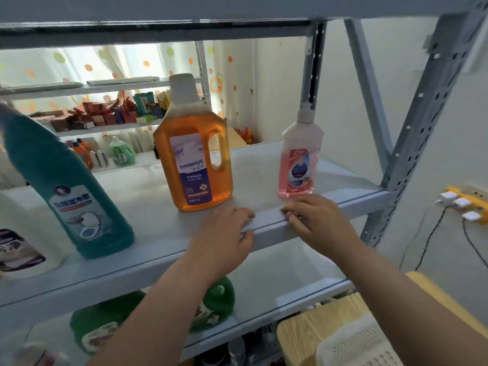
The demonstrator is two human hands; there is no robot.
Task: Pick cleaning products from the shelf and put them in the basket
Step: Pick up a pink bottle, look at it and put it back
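Orange bottle (194, 165), pink bottle (299, 159), teal bottle (79, 194): upright near the shelf (148, 212) front edge, within reach. Our left hand (227, 228) and right hand (317, 220) rest there, fingers (237, 215) loosely curled, holding nothing. Basket (361, 344) waits below.

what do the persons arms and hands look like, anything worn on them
Both arms are bare as far as the picture's edge, with no sleeves in view. The left hand and the right hand are bare too: no gloves, and no ring, watch or bracelet shows on the fingers or wrists. No markings are visible.
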